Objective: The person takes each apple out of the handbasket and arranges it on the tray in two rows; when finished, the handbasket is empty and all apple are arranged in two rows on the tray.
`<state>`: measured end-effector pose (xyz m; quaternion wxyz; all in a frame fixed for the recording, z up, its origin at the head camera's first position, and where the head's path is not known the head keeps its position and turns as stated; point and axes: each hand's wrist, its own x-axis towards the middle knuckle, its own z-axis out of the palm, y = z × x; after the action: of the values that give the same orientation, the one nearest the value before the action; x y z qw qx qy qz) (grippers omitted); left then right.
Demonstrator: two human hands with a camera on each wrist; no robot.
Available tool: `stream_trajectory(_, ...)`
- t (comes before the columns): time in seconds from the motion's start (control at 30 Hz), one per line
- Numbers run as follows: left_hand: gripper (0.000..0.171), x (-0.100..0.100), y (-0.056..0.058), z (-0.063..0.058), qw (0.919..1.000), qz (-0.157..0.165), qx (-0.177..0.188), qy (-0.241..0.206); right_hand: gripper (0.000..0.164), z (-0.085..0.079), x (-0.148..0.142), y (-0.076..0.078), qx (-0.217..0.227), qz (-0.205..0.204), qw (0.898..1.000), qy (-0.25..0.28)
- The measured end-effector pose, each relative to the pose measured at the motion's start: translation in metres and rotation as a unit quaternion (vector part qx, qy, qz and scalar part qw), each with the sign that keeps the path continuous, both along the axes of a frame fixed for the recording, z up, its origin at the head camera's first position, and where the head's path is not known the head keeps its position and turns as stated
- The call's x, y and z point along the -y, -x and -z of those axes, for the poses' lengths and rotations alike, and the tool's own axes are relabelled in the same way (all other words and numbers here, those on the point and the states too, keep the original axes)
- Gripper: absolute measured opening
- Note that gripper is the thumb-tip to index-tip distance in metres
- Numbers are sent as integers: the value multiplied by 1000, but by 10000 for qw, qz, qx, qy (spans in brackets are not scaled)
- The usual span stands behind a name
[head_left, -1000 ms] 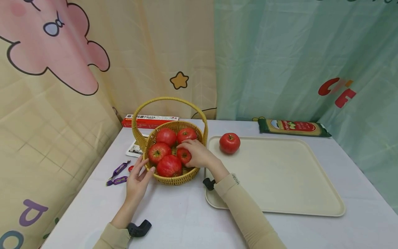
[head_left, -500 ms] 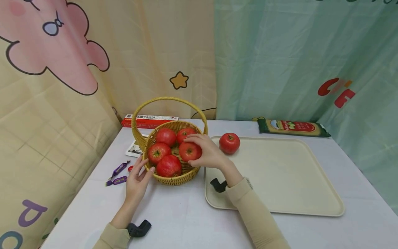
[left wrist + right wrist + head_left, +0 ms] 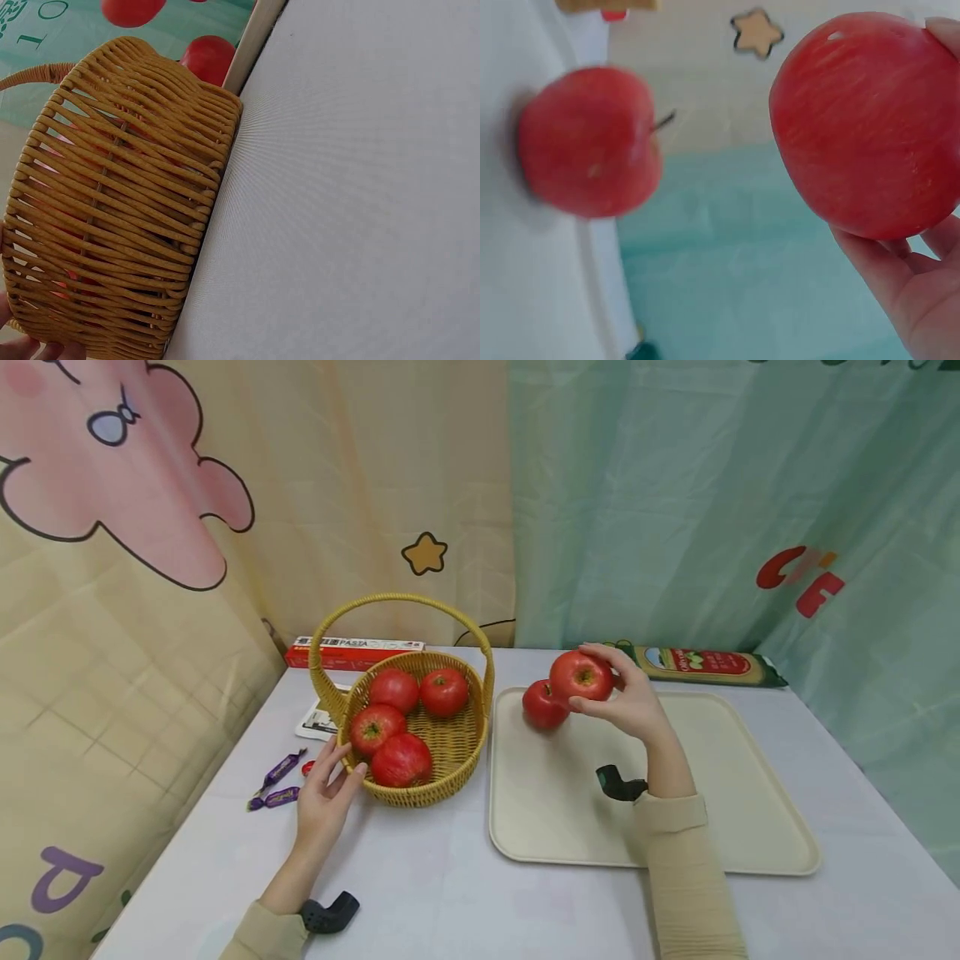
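Note:
In the head view my right hand [image 3: 633,697] grips a red apple [image 3: 581,676] above the tray, thumb below and fingers round its far side. The right wrist view shows this held apple [image 3: 870,124] close up. A second apple [image 3: 543,705] sits on the tray's far left corner, partly behind the held one. My left hand [image 3: 322,789] rests against the near left rim of a yellow wicker basket [image 3: 457,747], fingers extended. Several apples [image 3: 402,760] lie inside this basket. In the left wrist view the basket's woven side [image 3: 112,202] shows, with fingertips [image 3: 52,351] at its lower left.
A cream tray [image 3: 570,827] lies right of the basket. Behind it is a green pasta packet [image 3: 705,665], and a red pasta box [image 3: 300,656] stands behind the basket. Purple wrapped candies [image 3: 281,797] and a white packet [image 3: 317,723] lie to the left.
My right hand has lifted an apple out of the basket and carried it right, over the tray. The left hand stays at the basket's rim.

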<state>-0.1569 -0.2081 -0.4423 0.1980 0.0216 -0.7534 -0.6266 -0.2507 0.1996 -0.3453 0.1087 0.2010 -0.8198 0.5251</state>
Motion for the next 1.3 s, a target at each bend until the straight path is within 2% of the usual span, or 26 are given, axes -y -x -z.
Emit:
stream_trajectory(0.17,43,1,-2,0,10000,-31,24,-28,71,19,-23,15,713,723,9948,41)
stream_trajectory(0.3,43,1,-2,0,10000,-35,40,9,73,34,-32,24,1146,1127,9870,44)
stream_trajectory(0.6,42,0,-1,-1,10000,-8,-5,0,74,67,-48,38,1640,2078,9643,-21)
stream_trajectory(0.77,43,0,-1,-2,10000,10,7,18,74,74,-51,41,1748,2304,9573,24)
stream_trajectory(0.93,43,0,-1,-2,10000,-11,24,48,74,75,-53,42,1849,2232,9569,-171)
stream_trajectory(1.1,43,0,-1,-1,10000,-5,2,12,77,67,-55,40,1979,2137,9545,-646)
stream_trajectory(1.2,43,0,-1,-1,10000,2,-6,15,78,53,-52,35,1726,2290,9544,-829)
stream_trajectory(1.3,43,0,-1,-2,10000,-12,9,35,78,28,-41,25,1204,2465,9591,-698)
